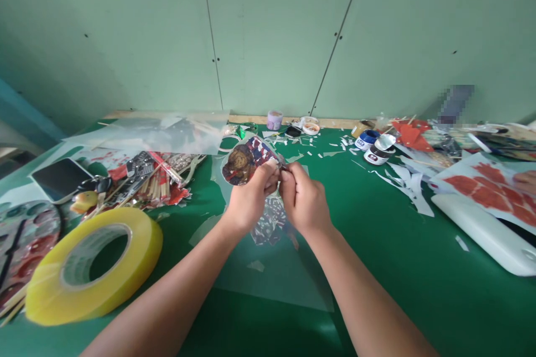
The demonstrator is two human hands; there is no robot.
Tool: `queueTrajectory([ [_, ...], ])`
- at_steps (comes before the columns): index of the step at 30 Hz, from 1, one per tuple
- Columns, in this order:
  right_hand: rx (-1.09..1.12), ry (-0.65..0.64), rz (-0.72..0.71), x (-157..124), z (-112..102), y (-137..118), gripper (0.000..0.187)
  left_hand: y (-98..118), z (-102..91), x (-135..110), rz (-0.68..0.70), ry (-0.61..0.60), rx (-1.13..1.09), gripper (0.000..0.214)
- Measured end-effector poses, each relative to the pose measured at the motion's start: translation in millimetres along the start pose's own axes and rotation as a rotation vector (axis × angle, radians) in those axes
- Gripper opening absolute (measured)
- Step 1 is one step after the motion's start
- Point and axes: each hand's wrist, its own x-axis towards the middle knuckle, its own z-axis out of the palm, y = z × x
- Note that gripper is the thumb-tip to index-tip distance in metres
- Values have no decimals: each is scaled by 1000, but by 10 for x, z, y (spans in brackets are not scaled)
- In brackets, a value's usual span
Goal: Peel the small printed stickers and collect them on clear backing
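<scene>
My left hand (251, 198) and my right hand (304, 198) meet above the green table (377, 245), both with fingers pinched together. Between them they hold a painted cut-out (245, 160), a rounded piece in dark red, blue and brown, tilted up to the left. The left fingers grip its right edge, and the right fingertips pinch the same edge beside them. Under the hands lies a patterned clear piece (268, 226) on a sheet of clear film (276, 273).
A big roll of yellow tape (94, 265) lies at the left, with a phone (61, 178), a paint palette (20, 240) and wooden sticks (157, 184) behind it. Paint jars (368, 139) and paper scraps (408, 184) sit at the right, beside a white tray (486, 231).
</scene>
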Motion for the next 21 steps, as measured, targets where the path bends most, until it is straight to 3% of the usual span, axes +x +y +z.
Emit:
queueTrajectory([
  [13,-171,19,-20,-46,57,-24,21,-15,5,22,32,66,8,31],
  [21,-62,57,-23,15,-32,-64,20,40,16,16,6,6,-83,31],
])
